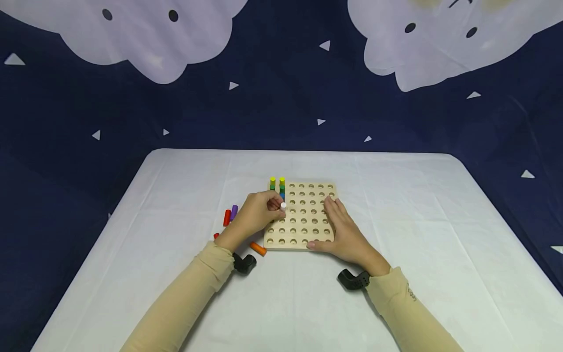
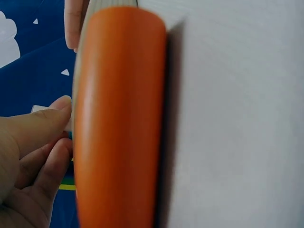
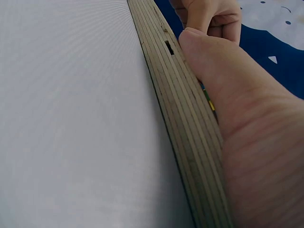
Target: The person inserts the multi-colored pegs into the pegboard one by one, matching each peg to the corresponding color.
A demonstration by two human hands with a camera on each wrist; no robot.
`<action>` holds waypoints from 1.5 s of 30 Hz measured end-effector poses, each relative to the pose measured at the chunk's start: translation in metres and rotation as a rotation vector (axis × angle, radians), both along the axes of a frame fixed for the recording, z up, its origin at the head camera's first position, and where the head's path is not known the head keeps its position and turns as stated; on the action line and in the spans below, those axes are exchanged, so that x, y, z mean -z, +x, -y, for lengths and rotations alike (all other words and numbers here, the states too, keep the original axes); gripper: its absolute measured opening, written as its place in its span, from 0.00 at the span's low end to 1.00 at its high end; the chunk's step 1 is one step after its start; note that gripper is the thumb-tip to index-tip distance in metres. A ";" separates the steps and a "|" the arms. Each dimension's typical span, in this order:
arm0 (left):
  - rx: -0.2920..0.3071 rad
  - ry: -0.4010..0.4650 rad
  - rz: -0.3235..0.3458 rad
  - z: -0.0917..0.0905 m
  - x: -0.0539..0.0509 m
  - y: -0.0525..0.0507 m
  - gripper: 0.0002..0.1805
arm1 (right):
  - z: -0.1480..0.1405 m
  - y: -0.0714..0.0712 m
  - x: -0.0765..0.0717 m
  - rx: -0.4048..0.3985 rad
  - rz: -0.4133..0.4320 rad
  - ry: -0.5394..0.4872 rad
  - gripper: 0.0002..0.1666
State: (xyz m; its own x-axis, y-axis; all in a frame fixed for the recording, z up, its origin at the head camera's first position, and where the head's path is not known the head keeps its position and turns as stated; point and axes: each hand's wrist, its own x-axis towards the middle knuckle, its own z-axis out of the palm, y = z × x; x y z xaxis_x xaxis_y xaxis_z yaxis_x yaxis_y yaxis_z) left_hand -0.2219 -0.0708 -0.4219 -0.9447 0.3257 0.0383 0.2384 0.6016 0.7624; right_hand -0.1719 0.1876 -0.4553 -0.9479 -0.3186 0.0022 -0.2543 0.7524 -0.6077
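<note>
In the head view my left hand (image 1: pixel 256 211) pinches a white peg (image 1: pixel 283 207) between thumb and fingers, over the left part of a wooden pegboard (image 1: pixel 308 226) with rows of round holes. Yellow pegs (image 1: pixel 282 180) and green pegs (image 1: pixel 282 188) stand in the far left corner, with a blue peg (image 1: pixel 282 196) nearer my fingers. My right hand (image 1: pixel 349 238) rests on the board's right side, its fingers extended and its thumb on the near edge. The left wrist view shows an orange peg (image 2: pixel 121 118) up close, partly covering the board. My left hand hides some holes.
Left of the board lie a purple peg (image 1: pixel 234 212), a red peg (image 1: pixel 227 218) and another red peg (image 1: pixel 216 235), partly hidden by my left wrist. The white table (image 1: pixel 396 195) ends at a dark blue cloth backdrop (image 1: pixel 272 112). Black devices (image 1: pixel 353 279) sit at both wrists.
</note>
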 end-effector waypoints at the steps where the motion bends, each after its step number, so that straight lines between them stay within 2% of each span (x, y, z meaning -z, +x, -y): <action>1: 0.002 0.001 0.002 0.001 -0.001 0.000 0.10 | 0.000 0.000 0.000 0.002 0.004 0.004 0.78; 5: 0.028 0.009 0.004 0.007 -0.004 0.003 0.12 | -0.002 0.000 0.002 0.020 0.019 0.015 0.78; 10: 0.029 0.000 -0.008 0.029 -0.011 0.004 0.11 | -0.004 0.001 0.002 0.028 0.024 0.018 0.78; 14: -0.017 -0.086 -0.043 0.049 -0.017 -0.002 0.15 | -0.005 0.001 0.001 0.030 0.025 0.017 0.79; 17: -0.023 -0.163 -0.029 0.057 -0.019 -0.008 0.19 | -0.006 0.001 0.000 0.034 0.017 0.017 0.79; 23: 0.001 -0.266 0.043 0.060 -0.015 -0.015 0.23 | -0.007 0.001 0.001 0.032 0.012 0.019 0.78; 31: 0.033 -0.353 -0.018 0.055 -0.005 -0.017 0.13 | -0.005 0.000 0.001 0.018 0.013 0.014 0.78; 36: 0.026 -0.310 -0.034 0.054 -0.004 -0.014 0.10 | -0.002 0.000 0.001 0.010 0.024 0.019 0.78; 40: 0.011 -0.207 -0.031 0.049 -0.009 -0.012 0.08 | -0.001 -0.001 0.001 0.003 0.011 0.017 0.79; 45: 0.004 -0.069 0.013 0.042 -0.014 -0.009 0.09 | -0.001 -0.002 0.002 0.001 0.006 0.018 0.78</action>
State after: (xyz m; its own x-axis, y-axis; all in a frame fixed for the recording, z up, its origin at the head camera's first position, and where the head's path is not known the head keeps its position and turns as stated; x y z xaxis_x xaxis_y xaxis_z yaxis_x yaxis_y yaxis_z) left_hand -0.2311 -0.1129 -0.4075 -0.9436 0.3311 0.0032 0.2312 0.6518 0.7223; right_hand -0.1735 0.1881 -0.4572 -0.9481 -0.3178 -0.0092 -0.2501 0.7633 -0.5957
